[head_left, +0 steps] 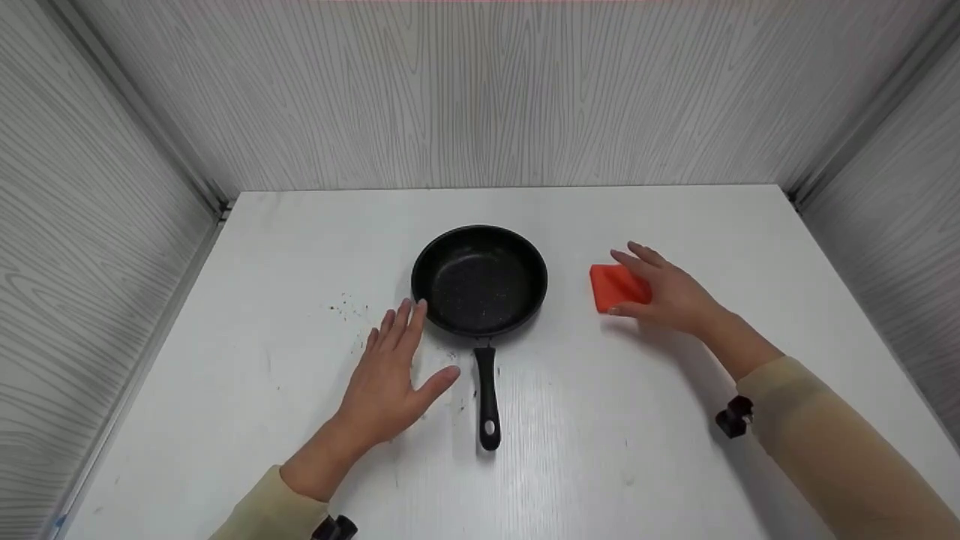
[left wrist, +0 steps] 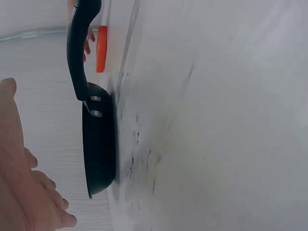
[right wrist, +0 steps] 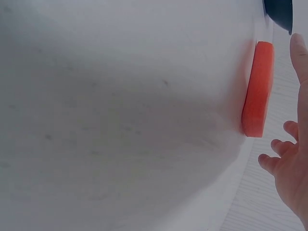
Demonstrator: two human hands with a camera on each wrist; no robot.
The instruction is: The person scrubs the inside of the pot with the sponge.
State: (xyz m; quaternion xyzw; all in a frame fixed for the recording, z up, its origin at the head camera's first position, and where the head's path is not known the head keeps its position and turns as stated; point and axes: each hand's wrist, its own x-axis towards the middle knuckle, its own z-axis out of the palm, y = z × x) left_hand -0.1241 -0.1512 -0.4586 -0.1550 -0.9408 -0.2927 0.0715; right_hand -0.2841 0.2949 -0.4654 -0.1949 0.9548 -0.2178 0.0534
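A black frying pan [head_left: 480,281] sits upright on the white table, its handle [head_left: 487,397] pointing toward me. My left hand [head_left: 386,390] is held over the table left of the handle, fingers spread, with fingertips overlapping the pan's near-left rim in the head view. Right of the pan lies a flat, square orange-red sponge-like block [head_left: 611,289]. Above it hovers my right hand [head_left: 675,296], thumb and fingers apart and partly covering it. In the right wrist view the orange-red block [right wrist: 259,91] rests on the table, with a gap between it and the fingers.
Dark crumbs or marks [head_left: 349,307] are scattered on the table [head_left: 262,247] left of the pan and by its handle. Grey wood-grain panels [head_left: 480,97] wall in the back and both sides.
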